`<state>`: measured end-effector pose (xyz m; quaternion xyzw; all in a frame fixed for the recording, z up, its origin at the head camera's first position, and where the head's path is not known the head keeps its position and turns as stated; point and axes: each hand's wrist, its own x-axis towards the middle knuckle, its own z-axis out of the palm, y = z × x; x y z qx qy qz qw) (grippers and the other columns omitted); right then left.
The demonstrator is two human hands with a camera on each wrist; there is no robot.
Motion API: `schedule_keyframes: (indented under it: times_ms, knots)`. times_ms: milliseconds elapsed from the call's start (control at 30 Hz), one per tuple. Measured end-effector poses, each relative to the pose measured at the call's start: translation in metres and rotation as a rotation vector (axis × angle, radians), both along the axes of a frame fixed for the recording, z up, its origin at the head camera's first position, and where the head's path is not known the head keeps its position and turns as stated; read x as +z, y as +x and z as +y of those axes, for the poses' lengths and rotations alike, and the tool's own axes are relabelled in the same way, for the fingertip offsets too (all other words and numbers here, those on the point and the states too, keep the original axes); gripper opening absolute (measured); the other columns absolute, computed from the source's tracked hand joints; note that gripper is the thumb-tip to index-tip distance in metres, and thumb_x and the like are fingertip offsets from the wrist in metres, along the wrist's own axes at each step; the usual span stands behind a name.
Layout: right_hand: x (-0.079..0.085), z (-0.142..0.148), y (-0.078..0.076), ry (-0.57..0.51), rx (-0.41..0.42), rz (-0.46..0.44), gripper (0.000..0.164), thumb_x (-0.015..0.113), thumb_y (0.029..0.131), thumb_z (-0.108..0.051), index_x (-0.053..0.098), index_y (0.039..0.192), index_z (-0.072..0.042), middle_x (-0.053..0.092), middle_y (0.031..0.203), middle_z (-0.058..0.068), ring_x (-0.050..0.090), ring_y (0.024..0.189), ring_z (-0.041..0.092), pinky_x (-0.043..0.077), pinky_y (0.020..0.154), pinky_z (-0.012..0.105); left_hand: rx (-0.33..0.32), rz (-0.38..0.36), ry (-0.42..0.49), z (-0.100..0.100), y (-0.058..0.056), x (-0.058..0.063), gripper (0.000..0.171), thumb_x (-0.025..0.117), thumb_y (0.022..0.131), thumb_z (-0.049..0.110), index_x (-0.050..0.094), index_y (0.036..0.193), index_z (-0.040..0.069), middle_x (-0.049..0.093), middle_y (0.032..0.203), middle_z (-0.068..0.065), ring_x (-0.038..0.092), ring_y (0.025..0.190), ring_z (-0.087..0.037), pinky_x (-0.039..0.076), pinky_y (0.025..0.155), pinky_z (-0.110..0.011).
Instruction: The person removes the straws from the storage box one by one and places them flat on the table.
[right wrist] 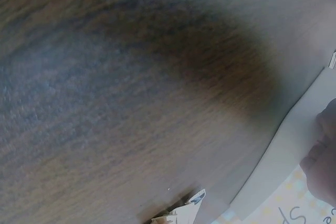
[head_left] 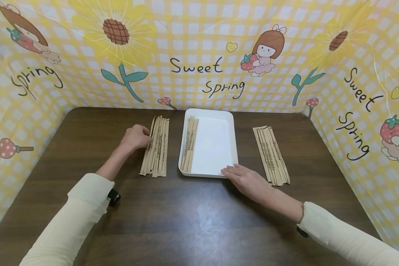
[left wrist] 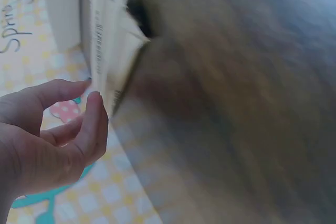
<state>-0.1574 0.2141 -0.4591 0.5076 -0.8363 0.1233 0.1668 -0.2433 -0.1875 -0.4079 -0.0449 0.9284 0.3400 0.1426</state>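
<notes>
My left hand [head_left: 137,137] is at the left edge of a pile of long, narrow paper-wrapped sticks [head_left: 157,147], brown with dark print. In the left wrist view, the thumb and index fingertips [left wrist: 93,98] come together at the edge of one paper-wrapped stick [left wrist: 98,45]. A white rectangular tray [head_left: 216,175] stands in the middle, with several of the same sticks [head_left: 188,146] lying along its left side. My right hand [head_left: 247,181] rests with fairly straight fingers on the tray's near right corner; in the right wrist view it shows only partly at the edge.
To the right of the tray lies another pile of paper-wrapped sticks [head_left: 271,155], slightly slanted, just beyond my right hand. The dark wooden table [head_left: 186,221] meets a yellow checked cloth [head_left: 199,48] at the back and sides.
</notes>
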Motion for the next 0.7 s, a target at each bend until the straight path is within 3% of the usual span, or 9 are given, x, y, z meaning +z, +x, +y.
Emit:
schedule_keyframes:
  times_ms: [100,367,533,700]
  knots:
    - [0.0,0.0,0.0,0.001,0.001,-0.011,0.038,0.073,0.083,0.006,0.068,0.12,0.004,0.07,0.117,0.014,0.066,0.112,0.027,0.048,0.101,0.043,-0.014,0.015,0.035,0.013,0.0,0.008,0.051,0.058,0.091,0.013,0.052,0.136,-0.009,0.065,0.114,-0.027,0.068,0.091,-0.033,0.054,0.079,-0.043]
    - [0.0,0.0,0.0,0.007,-0.002,-0.021,0.038,0.072,0.084,0.006,0.068,0.121,0.004,0.07,0.118,0.015,0.065,0.113,0.027,0.047,0.102,0.043,-0.121,0.07,0.045,0.063,-0.002,0.024,0.049,0.06,0.087,0.013,0.058,0.132,-0.006,0.071,0.106,-0.022,0.069,0.087,-0.027,0.053,0.075,-0.037]
    - [0.0,0.0,0.0,0.017,-0.011,-0.023,0.038,0.072,0.084,0.005,0.068,0.122,0.004,0.069,0.119,0.014,0.065,0.113,0.027,0.047,0.102,0.042,-0.204,0.123,-0.015,0.091,-0.005,0.027,0.045,0.063,0.089,0.013,0.06,0.129,-0.008,0.066,0.122,-0.022,0.065,0.097,-0.032,0.053,0.084,-0.042]
    - [-0.001,0.001,0.0,0.013,-0.007,-0.021,0.04,0.073,0.082,0.005,0.068,0.122,0.004,0.069,0.119,0.014,0.065,0.113,0.027,0.048,0.101,0.043,-0.22,0.088,-0.046,0.111,-0.005,0.028,0.05,0.06,0.087,0.007,0.057,0.135,-0.006,0.058,0.134,-0.023,0.059,0.079,-0.024,0.05,0.07,-0.034]
